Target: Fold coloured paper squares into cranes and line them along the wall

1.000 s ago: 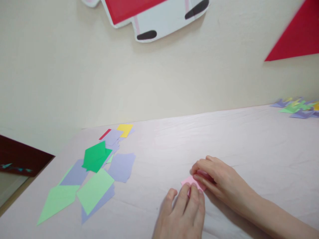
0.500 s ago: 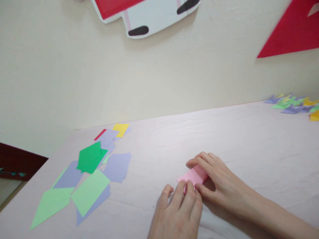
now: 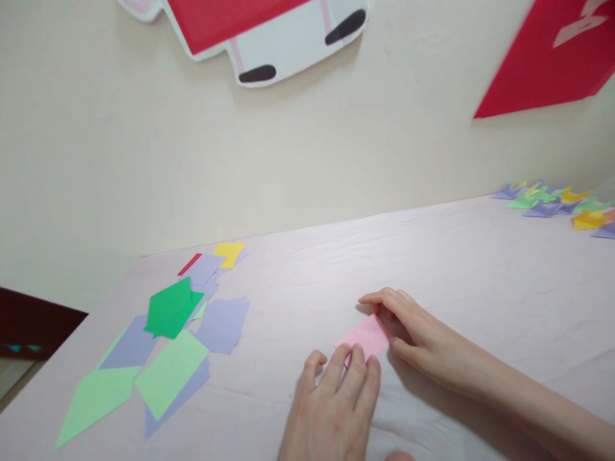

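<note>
A small piece of pink paper point(image 3: 368, 334) lies on the cloth-covered table between my hands. The fingertips of my left hand point(image 3: 339, 397) press down on its near edge, holding it against the cloth and covering part of it. On its right side, my right hand point(image 3: 408, 323) rests at the paper's corner, thumb and curved fingers apart and nothing gripped between them. Whether the thumb tip touches the paper, I cannot tell.
Loose sheets lie to the left: dark green paper point(image 3: 168, 310), light green paper point(image 3: 172, 372), lilac paper point(image 3: 223, 325) and yellow paper point(image 3: 228, 254). Several folded paper shapes point(image 3: 542, 203) stand at the back right by the wall point(image 3: 307, 160).
My right hand has loosened from the pink paper and drawn slightly away, so more of the paper shows. My left fingertips stay on it. The camera view has shifted a little.
</note>
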Demonstrator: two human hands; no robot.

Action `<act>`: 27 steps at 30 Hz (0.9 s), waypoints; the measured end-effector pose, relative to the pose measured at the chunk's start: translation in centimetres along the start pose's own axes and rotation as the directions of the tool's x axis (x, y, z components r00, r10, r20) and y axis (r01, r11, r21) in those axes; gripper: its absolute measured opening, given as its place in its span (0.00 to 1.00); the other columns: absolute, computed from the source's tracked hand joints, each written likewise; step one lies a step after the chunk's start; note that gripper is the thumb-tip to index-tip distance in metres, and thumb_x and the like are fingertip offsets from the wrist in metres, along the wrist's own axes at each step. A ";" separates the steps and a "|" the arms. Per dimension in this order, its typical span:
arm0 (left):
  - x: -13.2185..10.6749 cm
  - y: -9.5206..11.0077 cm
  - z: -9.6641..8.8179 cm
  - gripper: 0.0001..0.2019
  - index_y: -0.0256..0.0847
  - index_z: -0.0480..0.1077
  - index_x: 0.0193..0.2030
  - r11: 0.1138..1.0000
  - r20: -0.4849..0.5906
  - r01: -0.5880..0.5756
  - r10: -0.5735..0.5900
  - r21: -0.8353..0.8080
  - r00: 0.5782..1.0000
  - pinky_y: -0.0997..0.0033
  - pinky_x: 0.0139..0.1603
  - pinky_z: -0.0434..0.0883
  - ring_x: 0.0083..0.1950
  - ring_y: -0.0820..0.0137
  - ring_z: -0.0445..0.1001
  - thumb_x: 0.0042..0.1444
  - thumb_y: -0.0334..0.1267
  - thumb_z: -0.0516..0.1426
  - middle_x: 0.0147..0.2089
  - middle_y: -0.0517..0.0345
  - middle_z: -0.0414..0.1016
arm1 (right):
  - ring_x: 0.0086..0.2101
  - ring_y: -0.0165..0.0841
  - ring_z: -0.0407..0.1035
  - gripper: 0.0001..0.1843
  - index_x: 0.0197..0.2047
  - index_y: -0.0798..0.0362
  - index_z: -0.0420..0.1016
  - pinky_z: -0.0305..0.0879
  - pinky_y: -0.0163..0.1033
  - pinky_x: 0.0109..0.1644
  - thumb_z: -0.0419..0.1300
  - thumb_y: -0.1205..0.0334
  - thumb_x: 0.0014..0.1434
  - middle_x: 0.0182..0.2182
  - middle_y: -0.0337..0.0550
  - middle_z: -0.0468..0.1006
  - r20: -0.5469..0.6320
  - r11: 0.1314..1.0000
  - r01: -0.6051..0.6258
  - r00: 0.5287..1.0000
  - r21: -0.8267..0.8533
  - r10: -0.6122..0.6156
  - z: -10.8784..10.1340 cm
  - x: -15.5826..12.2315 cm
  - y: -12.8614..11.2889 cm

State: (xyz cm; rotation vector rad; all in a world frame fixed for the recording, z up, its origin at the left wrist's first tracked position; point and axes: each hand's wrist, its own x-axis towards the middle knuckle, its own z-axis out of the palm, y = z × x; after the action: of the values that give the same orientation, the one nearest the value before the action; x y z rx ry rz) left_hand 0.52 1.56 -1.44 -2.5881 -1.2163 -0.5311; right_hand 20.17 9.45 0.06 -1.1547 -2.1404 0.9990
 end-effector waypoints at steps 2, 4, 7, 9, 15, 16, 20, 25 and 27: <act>0.2 0.1 -0.2 0.32 0.36 0.70 0.55 1.000 0.003 0.004 -0.004 -0.020 1.000 0.58 0.52 0.58 0.53 0.59 0.69 0.60 0.63 0.48 0.52 0.49 0.76 | 0.47 0.38 0.66 0.34 0.53 0.52 0.67 0.64 0.46 0.54 0.48 0.79 0.42 0.46 0.47 0.71 0.008 0.998 -0.039 0.999 0.049 0.038 -0.2 0.1 0.2; 0.6 0.2 -0.5 0.32 0.37 0.71 0.53 0.998 0.008 0.034 -0.033 -0.060 0.999 0.58 0.53 0.58 0.51 0.59 0.70 0.58 0.63 0.50 0.50 0.50 0.77 | 0.46 0.37 0.66 0.34 0.53 0.52 0.67 0.63 0.46 0.53 0.47 0.78 0.42 0.45 0.47 0.72 0.008 0.993 -0.080 0.997 0.082 0.080 -0.3 0.1 0.1; 1.2 0.5 -1.0 0.29 0.38 0.71 0.50 0.986 0.034 0.098 -0.094 -0.135 0.995 0.57 0.53 0.59 0.48 0.60 0.72 0.53 0.62 0.57 0.48 0.54 0.78 | 0.47 0.38 0.66 0.30 0.52 0.52 0.68 0.63 0.47 0.54 0.49 0.76 0.45 0.46 0.47 0.71 0.003 0.988 -0.119 0.993 0.096 0.120 -0.3 0.1 -0.5; 1.4 0.6 -1.2 0.27 0.39 0.71 0.49 0.979 0.048 0.117 -0.111 -0.167 0.993 0.56 0.54 0.59 0.49 0.60 0.72 0.52 0.59 0.60 0.49 0.55 0.78 | 0.47 0.40 0.65 0.25 0.51 0.52 0.68 0.63 0.48 0.54 0.54 0.73 0.48 0.46 0.48 0.71 -0.007 0.990 -0.125 0.992 0.067 0.126 -0.1 0.1 -0.9; 1.0 0.8 -1.6 0.18 0.40 0.71 0.46 0.959 0.065 0.173 -0.163 -0.224 0.985 0.54 0.58 0.57 0.54 0.58 0.71 0.51 0.48 0.63 0.52 0.54 0.77 | 0.45 0.41 0.64 0.21 0.47 0.53 0.69 0.60 0.48 0.52 0.61 0.71 0.47 0.43 0.47 0.72 -0.055 0.993 -0.046 0.998 -0.109 0.040 0.5 0.0 -1.3; 0.9 0.9 -1.6 0.18 0.40 0.71 0.46 0.957 0.066 0.182 -0.172 -0.226 0.983 0.54 0.58 0.57 0.55 0.58 0.71 0.52 0.47 0.62 0.53 0.54 0.77 | 0.45 0.41 0.64 0.21 0.47 0.53 0.69 0.60 0.48 0.52 0.61 0.71 0.47 0.43 0.47 0.72 -0.052 0.992 -0.035 0.998 -0.124 0.029 0.5 -0.1 -1.4; 0.7 1.1 -1.9 0.16 0.40 0.71 0.47 0.958 0.071 0.196 -0.185 -0.211 0.980 0.51 0.60 0.57 0.60 0.56 0.68 0.54 0.44 0.61 0.55 0.53 0.76 | 0.46 0.41 0.64 0.21 0.47 0.53 0.71 0.59 0.47 0.53 0.61 0.73 0.48 0.44 0.47 0.72 -0.016 0.990 -0.003 1.000 -0.138 0.001 0.1 -0.1 -1.4; -0.1 1.2 -3.0 0.10 0.40 0.71 0.44 0.966 0.122 0.225 -0.210 -0.127 0.970 0.48 0.60 0.58 0.65 0.53 0.64 0.54 0.38 0.58 0.62 0.52 0.71 | 0.48 0.41 0.63 0.20 0.46 0.53 0.73 0.59 0.46 0.54 0.60 0.74 0.49 0.45 0.47 0.72 0.021 0.991 0.021 1.000 -0.135 -0.018 -0.3 -0.1 -1.3; -0.7 1.1 -3.7 0.08 0.40 0.72 0.42 0.970 0.129 0.230 -0.220 -0.073 0.967 0.48 0.59 0.60 0.65 0.52 0.63 0.55 0.36 0.57 0.64 0.51 0.68 | 0.47 0.41 0.63 0.20 0.47 0.54 0.73 0.60 0.46 0.54 0.60 0.75 0.49 0.45 0.48 0.72 0.025 0.991 0.032 0.999 -0.132 -0.029 -0.4 -0.1 -1.2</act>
State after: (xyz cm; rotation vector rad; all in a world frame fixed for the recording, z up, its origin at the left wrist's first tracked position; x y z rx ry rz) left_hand 0.11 -0.99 1.58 -2.6013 -1.5740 -0.4868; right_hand 19.90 9.09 1.23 -1.1735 -2.2650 0.8717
